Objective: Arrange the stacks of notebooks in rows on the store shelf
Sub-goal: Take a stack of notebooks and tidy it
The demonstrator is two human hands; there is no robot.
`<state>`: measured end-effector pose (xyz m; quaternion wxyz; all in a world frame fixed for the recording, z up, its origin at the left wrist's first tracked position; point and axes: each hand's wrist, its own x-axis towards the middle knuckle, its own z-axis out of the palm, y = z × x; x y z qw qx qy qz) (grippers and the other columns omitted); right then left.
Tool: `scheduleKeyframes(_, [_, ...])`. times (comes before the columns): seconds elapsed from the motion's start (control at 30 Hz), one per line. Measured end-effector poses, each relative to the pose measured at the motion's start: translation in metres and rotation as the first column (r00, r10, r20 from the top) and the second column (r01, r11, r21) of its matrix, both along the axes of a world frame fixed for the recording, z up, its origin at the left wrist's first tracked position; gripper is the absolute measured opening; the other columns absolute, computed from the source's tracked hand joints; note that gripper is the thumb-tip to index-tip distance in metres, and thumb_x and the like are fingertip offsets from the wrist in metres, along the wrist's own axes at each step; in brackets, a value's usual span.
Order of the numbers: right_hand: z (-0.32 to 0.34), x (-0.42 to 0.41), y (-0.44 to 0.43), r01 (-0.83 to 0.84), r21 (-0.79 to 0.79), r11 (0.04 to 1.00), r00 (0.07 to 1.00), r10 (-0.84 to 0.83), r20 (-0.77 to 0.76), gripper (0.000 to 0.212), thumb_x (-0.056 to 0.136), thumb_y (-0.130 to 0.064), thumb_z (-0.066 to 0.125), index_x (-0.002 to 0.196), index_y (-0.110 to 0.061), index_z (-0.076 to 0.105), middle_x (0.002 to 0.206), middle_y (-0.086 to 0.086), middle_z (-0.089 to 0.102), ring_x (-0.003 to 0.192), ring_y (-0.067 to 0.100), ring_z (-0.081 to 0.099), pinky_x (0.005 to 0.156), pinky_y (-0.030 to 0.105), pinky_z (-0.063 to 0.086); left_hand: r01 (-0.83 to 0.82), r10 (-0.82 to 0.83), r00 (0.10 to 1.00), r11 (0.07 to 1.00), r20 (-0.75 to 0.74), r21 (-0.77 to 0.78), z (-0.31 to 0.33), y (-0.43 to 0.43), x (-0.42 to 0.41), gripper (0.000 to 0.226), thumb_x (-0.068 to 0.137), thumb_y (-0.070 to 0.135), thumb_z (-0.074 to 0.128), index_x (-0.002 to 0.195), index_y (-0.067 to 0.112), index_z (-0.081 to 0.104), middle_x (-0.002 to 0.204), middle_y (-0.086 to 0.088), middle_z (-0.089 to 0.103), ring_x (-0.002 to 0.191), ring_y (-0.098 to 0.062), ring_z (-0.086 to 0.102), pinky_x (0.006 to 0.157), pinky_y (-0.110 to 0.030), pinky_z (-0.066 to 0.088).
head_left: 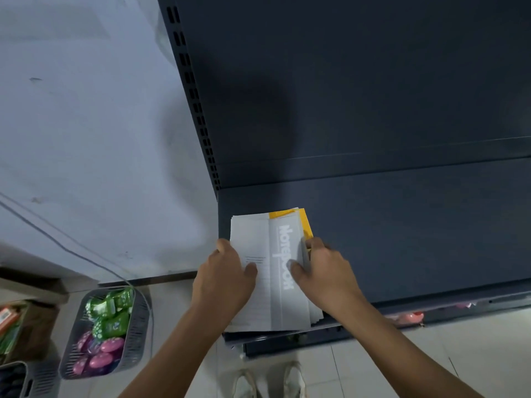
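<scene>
Notebooks lie stacked at the left front corner of the dark shelf, overhanging its edge. Left hand grips the stack's left side, right hand its right side, thumbs on the grey top cover.

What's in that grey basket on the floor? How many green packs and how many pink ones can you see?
In the grey basket, counting only what shows; more may lie underneath:
Green packs: 4
Pink packs: 5
Total: 9
</scene>
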<state>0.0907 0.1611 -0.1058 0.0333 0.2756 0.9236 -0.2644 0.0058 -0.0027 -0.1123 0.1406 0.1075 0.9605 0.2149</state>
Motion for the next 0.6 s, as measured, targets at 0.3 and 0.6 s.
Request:
scheduleKeyframes(0.3, [-0.005,0.005,-0.005,0.026,-0.245,0.969,1.000,-0.029,-0.008,0.030,0.093,-0.041,0.065,0.113,-0.020,0.056,0.092,-0.008,0.063,0.084,0.014,0.062,0.064,0.029,0.049,-0.021,0.021,1.000,0.999,-0.023,-0.027,0.007,-0.007,0.012,0.035,0.094,0.045,0.058,0.098,0.020,0.035,0.083,0.007,0.047,0.062,-0.008,0.041,0.045,-0.017,0.023])
scheduleKeyframes(0.6, [-0.005,0.012,-0.012,0.000,-0.287,0.958,0.999,-0.014,-0.045,0.026,0.092,-0.033,0.064,0.113,-0.022,0.055,0.088,-0.008,0.062,0.079,0.013,0.062,0.055,0.023,0.039,-0.058,0.064,0.993,0.996,-0.097,0.065,0.021,-0.009,0.020,0.030,0.095,0.037,0.061,0.101,0.019,0.037,0.088,0.005,0.050,0.067,-0.009,0.044,0.050,-0.014,0.023])
